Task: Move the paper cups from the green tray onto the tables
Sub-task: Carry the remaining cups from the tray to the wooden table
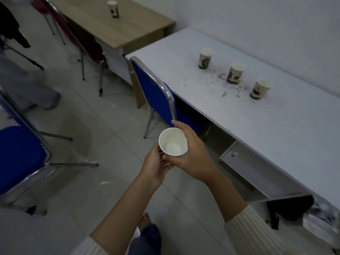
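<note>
An empty white paper cup point(172, 141) is held upright over the tiled floor, in front of me. My right hand point(193, 155) wraps its right side, and my left hand point(156, 162) grips it from below left. Three printed paper cups stand in a row on the white table point(276, 129): the far one point(205, 58), the middle one point(235, 72) and the near one point(260, 88). Another cup point(113, 9) stands on the wooden table point(128, 28) at the back. No green tray is in view.
A blue chair point(154, 92) is tucked at the white table, just beyond the cup. Another blue chair point(20, 159) stands at the left, a red chair point(81, 39) by the wooden table. Dark crumbs lie around the cups. A black bag point(290, 207) sits at right. Another person's legs point(27, 85) stand far left.
</note>
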{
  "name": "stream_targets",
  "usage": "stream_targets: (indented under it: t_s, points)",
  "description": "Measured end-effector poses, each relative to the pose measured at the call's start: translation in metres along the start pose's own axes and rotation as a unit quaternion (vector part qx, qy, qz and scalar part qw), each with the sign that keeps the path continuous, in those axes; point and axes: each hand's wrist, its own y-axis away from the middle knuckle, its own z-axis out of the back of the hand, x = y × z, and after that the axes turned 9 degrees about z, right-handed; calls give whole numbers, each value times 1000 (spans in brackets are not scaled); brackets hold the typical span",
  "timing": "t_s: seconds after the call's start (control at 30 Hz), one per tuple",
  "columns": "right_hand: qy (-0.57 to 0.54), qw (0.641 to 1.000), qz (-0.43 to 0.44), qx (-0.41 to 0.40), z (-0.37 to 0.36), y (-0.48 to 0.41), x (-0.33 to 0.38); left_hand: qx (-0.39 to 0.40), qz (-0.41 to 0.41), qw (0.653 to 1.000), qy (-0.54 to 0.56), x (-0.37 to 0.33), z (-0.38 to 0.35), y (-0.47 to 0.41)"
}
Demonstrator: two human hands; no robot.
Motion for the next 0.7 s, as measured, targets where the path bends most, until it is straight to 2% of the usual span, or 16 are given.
stream_targets:
  t_s: [0.3, 0.7]
  points:
    - [2, 999, 31, 7, -70, -162, 16, -13, -22, 999, 37, -144, 68, -65]
    - [-32, 996, 68, 57, -136, -380, -5, -72, -40, 991, 102, -311, 126, -177]
